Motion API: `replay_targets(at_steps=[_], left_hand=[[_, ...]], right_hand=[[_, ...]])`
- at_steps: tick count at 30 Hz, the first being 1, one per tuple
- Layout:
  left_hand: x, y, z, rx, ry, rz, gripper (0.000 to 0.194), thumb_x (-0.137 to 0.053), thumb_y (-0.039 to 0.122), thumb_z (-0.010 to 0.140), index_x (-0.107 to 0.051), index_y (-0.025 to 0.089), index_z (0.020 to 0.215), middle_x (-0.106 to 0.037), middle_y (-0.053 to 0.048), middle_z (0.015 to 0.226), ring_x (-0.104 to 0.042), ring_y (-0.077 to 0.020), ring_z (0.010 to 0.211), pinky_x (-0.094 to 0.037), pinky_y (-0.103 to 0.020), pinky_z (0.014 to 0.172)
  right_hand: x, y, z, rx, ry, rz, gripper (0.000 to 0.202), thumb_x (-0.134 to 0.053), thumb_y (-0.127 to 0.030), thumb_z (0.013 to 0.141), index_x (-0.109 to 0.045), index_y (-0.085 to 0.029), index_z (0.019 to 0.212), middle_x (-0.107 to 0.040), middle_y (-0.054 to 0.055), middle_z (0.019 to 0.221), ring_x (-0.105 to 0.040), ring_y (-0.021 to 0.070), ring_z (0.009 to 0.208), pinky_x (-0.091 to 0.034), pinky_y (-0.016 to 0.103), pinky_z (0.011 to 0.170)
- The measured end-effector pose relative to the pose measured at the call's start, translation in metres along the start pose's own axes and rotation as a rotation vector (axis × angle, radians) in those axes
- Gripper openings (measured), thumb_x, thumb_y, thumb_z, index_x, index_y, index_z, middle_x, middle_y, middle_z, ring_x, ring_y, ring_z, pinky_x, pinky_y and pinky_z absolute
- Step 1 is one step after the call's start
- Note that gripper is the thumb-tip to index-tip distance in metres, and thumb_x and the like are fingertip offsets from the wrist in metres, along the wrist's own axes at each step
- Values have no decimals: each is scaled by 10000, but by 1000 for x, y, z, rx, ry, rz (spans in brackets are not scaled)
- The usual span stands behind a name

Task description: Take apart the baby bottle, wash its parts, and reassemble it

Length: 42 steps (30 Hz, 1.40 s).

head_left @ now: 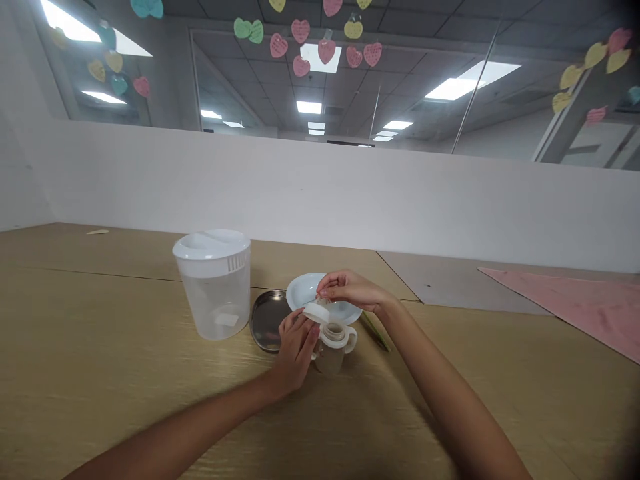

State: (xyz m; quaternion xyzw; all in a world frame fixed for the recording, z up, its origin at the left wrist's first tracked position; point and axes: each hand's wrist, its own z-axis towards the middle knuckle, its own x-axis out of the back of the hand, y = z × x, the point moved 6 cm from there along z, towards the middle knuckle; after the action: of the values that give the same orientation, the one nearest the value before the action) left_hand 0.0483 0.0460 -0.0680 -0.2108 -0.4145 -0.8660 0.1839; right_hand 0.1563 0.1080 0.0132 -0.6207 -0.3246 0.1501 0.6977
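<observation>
A two-handled sippy cup (330, 360) stands upright on the table with its mouth uncovered. Its white lid (316, 313) is tilted just above and to the left of the mouth. My left hand (295, 350) has its fingers closed on the lid's lower left side, and its thumb is close to the cup's rim. My right hand (353, 290) comes over from the right, pinching a small translucent piece at the top of the lid. The fingers partly hide that piece. Behind the cup lies a white bowl (300, 288), partly covered by my hands.
Left of the bowl is a dark metal tray (265, 320). A clear bucket (215, 300) with a white lid stands farther left. Right of the cup lie thin yellow-green sticks (376, 331). A pink cloth (580, 303) covers the far right; a white wall (300, 193) rises behind.
</observation>
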Motion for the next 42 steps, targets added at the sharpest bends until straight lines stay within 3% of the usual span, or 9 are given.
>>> replay_targets(at_steps=[5,9,15,28,34,37,39,42], left_hand=[[-1,0,0,-4,-25,15,416,-215,342,937,-604,275,1069,-498,-13,1265,-298,-227,1248,-193,-439,1033],[0,-3,-2,29,-28,5,423,-206,357,936,-561,312,1162,-411,-12,1355,-275,-233,1270,-193,-461,1039],[-1,-6,-2,26,-16,-2,429,-210,372,934,-569,311,1161,-407,-15,1357,-280,-239,1263,-196,-473,1042],[5,0,-3,-9,32,-68,398,-237,362,931,-576,282,1123,-467,-37,1288,-346,-219,1223,-220,-443,1035],[11,0,-6,-54,132,-155,338,-298,338,925,-481,245,1194,-490,-64,1244,-378,-200,1196,-262,-397,1018],[16,-2,-9,-38,207,-197,320,-325,313,920,-437,239,1210,-477,-76,1234,-394,-201,1178,-298,-389,996],[18,-2,-12,-34,238,-232,350,-370,313,906,-382,240,1248,-438,-84,1270,-378,-209,1196,-297,-396,1003],[18,-5,-13,1,253,-304,447,-423,328,886,-297,240,1305,-374,-92,1334,-346,-218,1234,-283,-407,1025]], right_hand=[[11,7,0,-36,50,12,216,-712,-286,652,-653,-143,803,-620,6,726,-541,86,656,-423,218,631],[34,14,-3,-85,218,-21,208,-712,-275,623,-656,-139,771,-614,11,712,-526,86,629,-430,223,622],[64,34,-1,-82,474,-117,172,-675,-269,616,-641,-132,715,-603,16,686,-508,98,613,-399,223,563],[65,38,7,23,580,-163,151,-622,-269,638,-630,-139,715,-614,14,720,-540,110,663,-422,232,622],[54,24,4,22,491,-153,192,-644,-317,660,-606,-140,724,-596,9,674,-547,103,603,-462,248,606],[32,10,3,38,325,-185,247,-705,-347,624,-595,-137,694,-590,2,608,-553,110,571,-451,235,560],[8,0,2,83,145,-230,277,-717,-371,620,-570,-143,677,-592,-1,609,-553,108,573,-439,222,543],[-17,-13,-1,156,51,-319,289,-713,-392,628,-555,-158,688,-597,-9,624,-550,107,599,-418,203,535]])
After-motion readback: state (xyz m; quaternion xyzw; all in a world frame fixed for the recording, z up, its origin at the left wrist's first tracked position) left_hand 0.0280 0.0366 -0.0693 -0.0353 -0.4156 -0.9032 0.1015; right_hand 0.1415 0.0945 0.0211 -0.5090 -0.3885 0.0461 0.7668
